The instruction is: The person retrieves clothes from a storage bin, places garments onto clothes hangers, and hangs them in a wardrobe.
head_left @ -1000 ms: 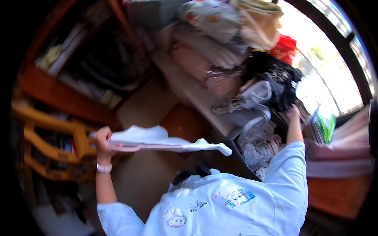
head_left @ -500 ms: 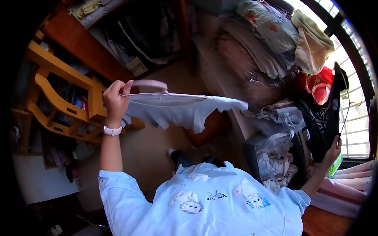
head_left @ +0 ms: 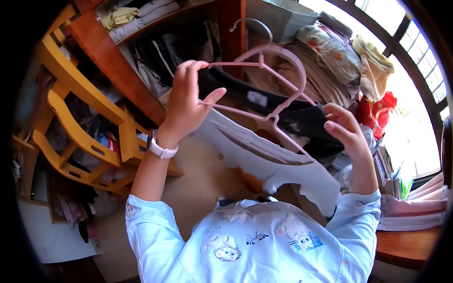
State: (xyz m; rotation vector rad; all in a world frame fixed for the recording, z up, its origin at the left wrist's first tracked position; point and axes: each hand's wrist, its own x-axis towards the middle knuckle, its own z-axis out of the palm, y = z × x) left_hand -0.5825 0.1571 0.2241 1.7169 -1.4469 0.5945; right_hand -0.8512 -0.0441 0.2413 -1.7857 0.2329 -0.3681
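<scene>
The two hangers [head_left: 272, 113] look like smooth pink plastic, and the thin hook [head_left: 257, 21] above them shines like bare metal. On them I see soft, matt cloth: a white garment [head_left: 278, 175] with a rippled edge and a dark garment [head_left: 283, 113]. The yellow-brown frame [head_left: 87, 106] is smooth wood with a slight gloss; the reddish-brown cabinet [head_left: 113, 61] looks like polished wood. The red bag [head_left: 376, 113] is crinkled and glossy, like plastic. The watch strap [head_left: 163, 151] has a smooth, pale pink finish.
</scene>
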